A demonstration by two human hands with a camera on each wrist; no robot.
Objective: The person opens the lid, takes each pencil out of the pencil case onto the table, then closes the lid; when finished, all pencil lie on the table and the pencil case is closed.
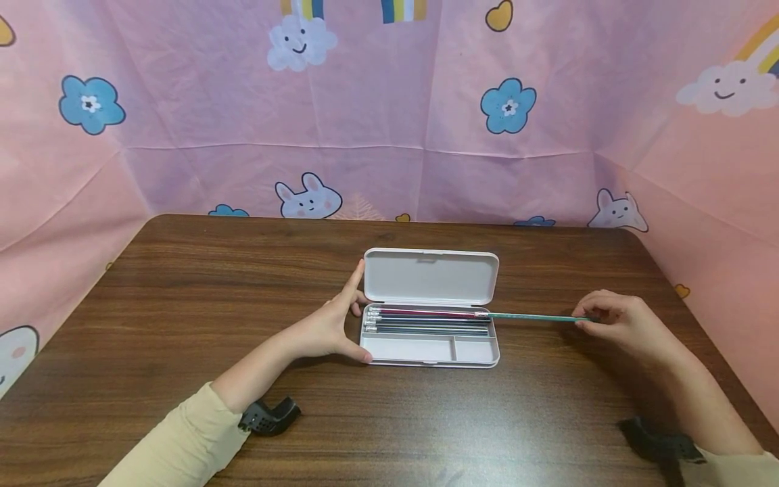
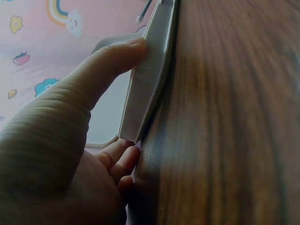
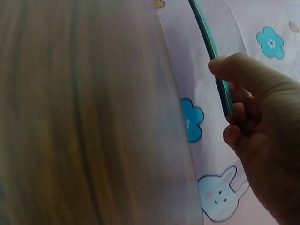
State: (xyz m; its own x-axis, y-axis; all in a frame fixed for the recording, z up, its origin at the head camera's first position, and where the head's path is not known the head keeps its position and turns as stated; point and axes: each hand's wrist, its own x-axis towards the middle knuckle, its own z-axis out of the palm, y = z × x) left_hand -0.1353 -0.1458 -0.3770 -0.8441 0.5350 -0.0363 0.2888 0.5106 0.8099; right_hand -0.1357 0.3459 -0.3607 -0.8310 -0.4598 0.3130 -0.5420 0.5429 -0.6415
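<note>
A white pencil case (image 1: 406,349) lies on the table with its lid (image 1: 431,277) raised at the back. Several pencils (image 1: 432,329), dark-striped and one red, fill its rear compartment side by side. My left hand (image 1: 328,329) grips the case's left end, thumb on the front corner and index finger along the lid's edge; the left wrist view shows that thumb (image 2: 112,58) pressed on the case wall. To the right, my right hand (image 1: 621,321) pinches the far end of a green pencil (image 1: 529,316). The pencil's eraser end is over the right part of the case.
Two smaller front compartments of the case are divided by a thin wall (image 1: 453,349). The dark wooden table (image 1: 231,291) reaches back to a pink patterned cloth (image 1: 389,88), which also hangs at both sides. Black wrist devices (image 1: 270,416) sit at both sleeves.
</note>
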